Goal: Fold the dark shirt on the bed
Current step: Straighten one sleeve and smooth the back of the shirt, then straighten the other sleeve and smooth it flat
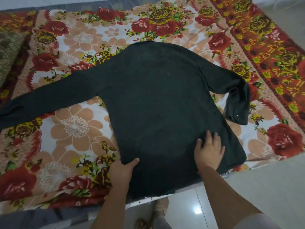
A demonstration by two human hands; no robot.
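Gripping the near side edge of the dark shirt (156, 96) with the left hand (123, 169), thumb on top; pressing flat on it with the right hand (209, 151), fingers spread. Farther out, laid across the floral bedsheet (74, 126), sleeves spread sideways.

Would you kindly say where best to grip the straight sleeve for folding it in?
Probably near the outer end of the sleeve, from the left: it lies flat and stretched straight, so lifting that end carries it over the shirt.

shirt (158, 100) spread on bed (74, 129), left hand (123, 169) at its near-left hem, right hand (208, 151) on near-right
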